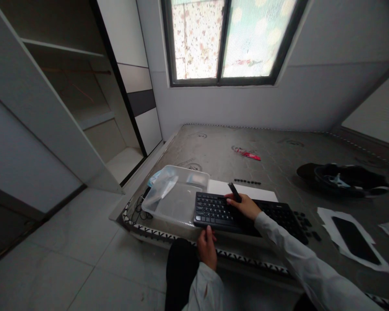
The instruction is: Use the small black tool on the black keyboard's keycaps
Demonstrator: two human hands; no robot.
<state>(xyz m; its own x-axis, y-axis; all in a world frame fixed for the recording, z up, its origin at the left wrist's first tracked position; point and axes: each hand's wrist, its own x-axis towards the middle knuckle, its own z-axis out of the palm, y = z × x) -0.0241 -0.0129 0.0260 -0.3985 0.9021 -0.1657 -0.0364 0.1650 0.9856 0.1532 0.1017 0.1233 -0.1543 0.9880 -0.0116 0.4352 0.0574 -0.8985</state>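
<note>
A black keyboard lies across the bed, some of it behind my right hand and sleeve. My right hand is closed around a short black stick-shaped tool, which points up and left above the keys; its lower end is hidden. At the keyboard's front left edge is my left hand, its thumb against the edge and its fingers curled below. Several loose black keycaps lie by the keyboard's right end. A row of small black pieces sits beyond a white sheet behind the keyboard.
A clear plastic box stands left of the keyboard, a cable beside it. A phone rests on white paper at right, below a dark bag-like item. A red packet lies farther back on the mattress.
</note>
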